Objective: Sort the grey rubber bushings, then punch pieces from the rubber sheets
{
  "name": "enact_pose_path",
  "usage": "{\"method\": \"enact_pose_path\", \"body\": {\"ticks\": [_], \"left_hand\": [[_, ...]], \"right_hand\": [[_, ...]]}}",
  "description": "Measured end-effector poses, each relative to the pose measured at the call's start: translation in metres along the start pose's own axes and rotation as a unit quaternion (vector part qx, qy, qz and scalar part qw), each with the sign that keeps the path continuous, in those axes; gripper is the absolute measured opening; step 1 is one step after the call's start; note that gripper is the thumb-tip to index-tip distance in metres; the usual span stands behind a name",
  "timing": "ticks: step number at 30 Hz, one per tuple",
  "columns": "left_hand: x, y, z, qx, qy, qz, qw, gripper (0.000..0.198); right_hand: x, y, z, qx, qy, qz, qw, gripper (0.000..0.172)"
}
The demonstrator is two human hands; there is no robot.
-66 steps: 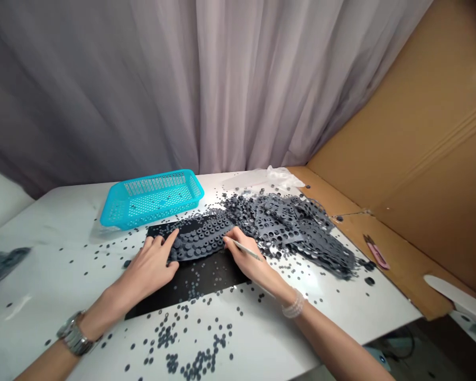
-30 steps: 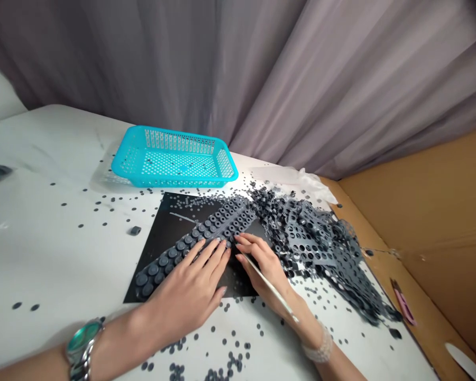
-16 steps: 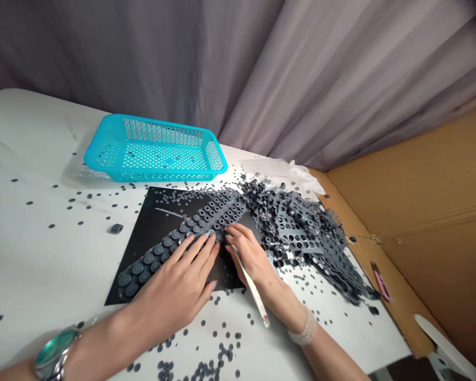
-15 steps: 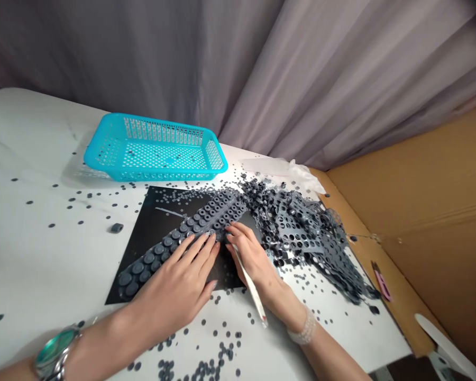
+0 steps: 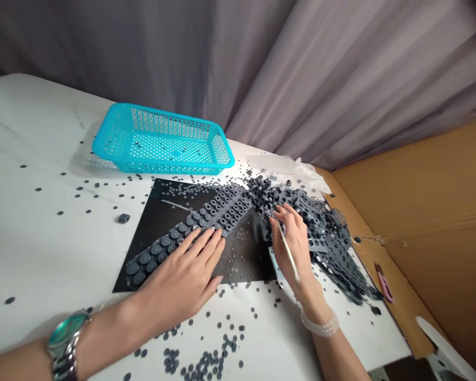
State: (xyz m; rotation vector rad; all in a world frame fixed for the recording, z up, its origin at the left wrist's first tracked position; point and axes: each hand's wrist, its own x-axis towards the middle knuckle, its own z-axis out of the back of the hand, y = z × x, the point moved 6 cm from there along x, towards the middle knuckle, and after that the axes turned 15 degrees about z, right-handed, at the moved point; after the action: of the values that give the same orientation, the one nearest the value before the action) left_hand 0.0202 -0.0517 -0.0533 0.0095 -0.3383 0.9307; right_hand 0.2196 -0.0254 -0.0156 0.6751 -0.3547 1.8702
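A dark grey rubber sheet with rows of round knobs (image 5: pixel 165 242) lies slantwise on a black mat (image 5: pixel 143 222). Across its lower right side my left hand (image 5: pixel 194 264) rests flat, fingers stretched out and fingertips on the knobs. My right hand (image 5: pixel 293 243) is closed around a thin white stick-like tool (image 5: pixel 287 251) at the left edge of a heap of dark grey rubber pieces and perforated sheets (image 5: pixel 333 264). The tool's tip is hidden by the fingers. Whether a small piece is also pinched there, I cannot tell.
Behind the mat stands a blue plastic basket (image 5: pixel 162 164) with a few dark bits inside. Small dark discs (image 5: pixel 206 365) are strewn over the white table (image 5: pixel 35 254). A pink-handled cutter (image 5: pixel 384 283) lies at the right, beside a cardboard wall (image 5: pixel 428 222).
My right hand has moved right with the white tool, away from the knobbed sheet to the heap. My left hand stays on the sheet. The view has shifted slightly.
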Motion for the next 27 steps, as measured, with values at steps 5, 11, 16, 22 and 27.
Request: {"method": "enact_pose_path", "body": {"ticks": [5, 11, 16, 22, 27], "left_hand": [[-0.004, -0.006, 0.007, 0.029, -0.051, -0.035, 0.998, 0.052], [-0.011, -0.017, 0.011, 0.056, -0.108, -0.118, 0.985, 0.034], [-0.008, -0.015, 0.011, 0.059, -0.093, -0.101, 0.989, 0.037], [-0.008, -0.015, 0.009, 0.055, -0.088, -0.098, 0.99, 0.038], [-0.007, -0.015, 0.01, 0.053, -0.091, -0.097, 0.99, 0.037]], "right_hand": [[0.003, 0.002, 0.006, 0.053, -0.009, -0.011, 0.998, 0.015], [0.003, 0.05, -0.011, 0.206, 0.085, 0.091, 0.971, 0.011], [-0.001, 0.062, -0.022, 0.225, 0.109, 0.14, 0.958, 0.011], [-0.001, 0.067, -0.025, 0.207, 0.124, 0.177, 0.954, 0.01], [-0.001, 0.07, -0.025, 0.205, 0.131, 0.186, 0.952, 0.012]]}}
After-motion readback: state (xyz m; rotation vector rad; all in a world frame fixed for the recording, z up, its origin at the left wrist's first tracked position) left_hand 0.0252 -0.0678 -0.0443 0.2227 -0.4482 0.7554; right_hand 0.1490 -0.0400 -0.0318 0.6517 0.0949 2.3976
